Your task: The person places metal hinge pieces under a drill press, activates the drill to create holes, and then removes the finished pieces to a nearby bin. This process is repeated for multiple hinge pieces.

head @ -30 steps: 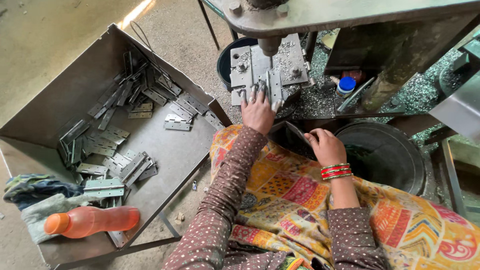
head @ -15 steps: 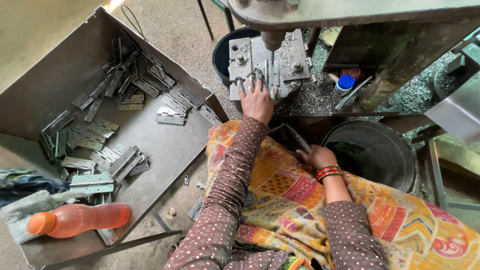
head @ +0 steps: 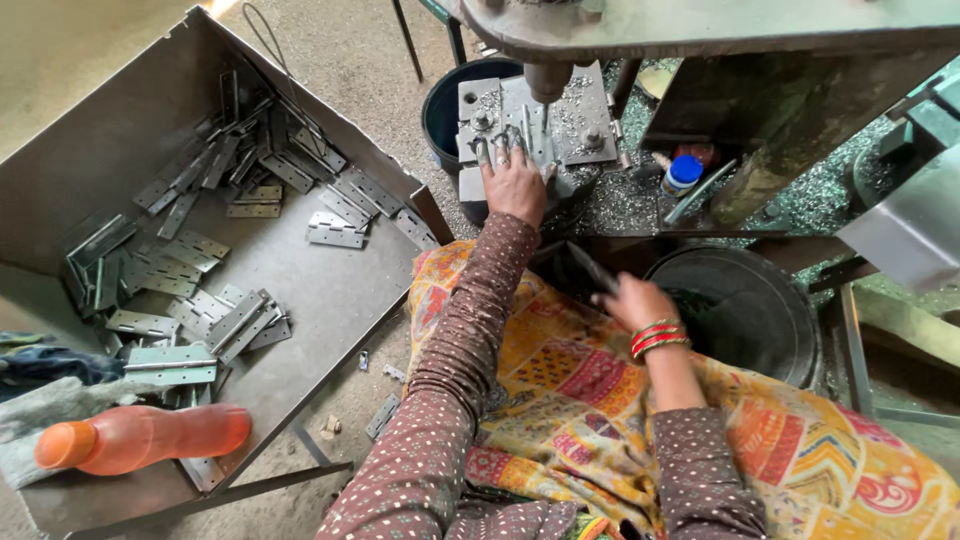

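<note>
Right now the person is at the step of setting a metal piece in place under the drill press [head: 700, 25]. The left hand [head: 515, 185] lies flat on the metal block [head: 520, 125] below the drill bit [head: 547, 82], with its fingers [head: 500, 155] spread apart and pressing down on a thin metal piece that is mostly covered by them. The right hand [head: 632, 300] is nearer the person than the block, over the colourful cloth [head: 600, 400] on the lap, and it looks to be holding a dark flat metal strip [head: 592, 268]. That hand is blurred, so it cannot be told for sure if its fingers are closed on the strip. A fair guess is that the next move needs the piece held very still under the bit, with the fingers kept well away from the tip. Left of the block sits a big grey metal tray [head: 330, 300] with many flat hinges [head: 240, 320] scattered in it, and an orange bottle [head: 140, 440] lies on its near corner. Right of the block stands a small bottle with a blue cap [head: 682, 175], and a dark round tub [head: 740, 310] is just beside the right hand. The top of the drill press is cut off by the edge of the view. What lies inside the tub is too dark to make out.
</note>
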Tool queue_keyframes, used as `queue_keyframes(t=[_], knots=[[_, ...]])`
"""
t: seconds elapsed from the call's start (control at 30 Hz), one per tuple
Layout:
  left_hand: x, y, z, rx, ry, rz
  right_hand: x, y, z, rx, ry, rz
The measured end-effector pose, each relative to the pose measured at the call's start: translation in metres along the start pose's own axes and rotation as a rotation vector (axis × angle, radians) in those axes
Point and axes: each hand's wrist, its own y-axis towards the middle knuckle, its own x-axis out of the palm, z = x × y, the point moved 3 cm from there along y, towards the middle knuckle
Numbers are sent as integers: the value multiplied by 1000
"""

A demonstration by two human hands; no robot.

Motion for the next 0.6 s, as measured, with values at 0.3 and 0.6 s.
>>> queue_keyframes(t=[0.3, 0.6], knots=[[-18, -20, -7, 68, -38, 21, 13, -4, -5, -75, 46, 13], [-11, 21, -1, 36, -112, -63, 4, 2, -4, 60, -28, -115]])
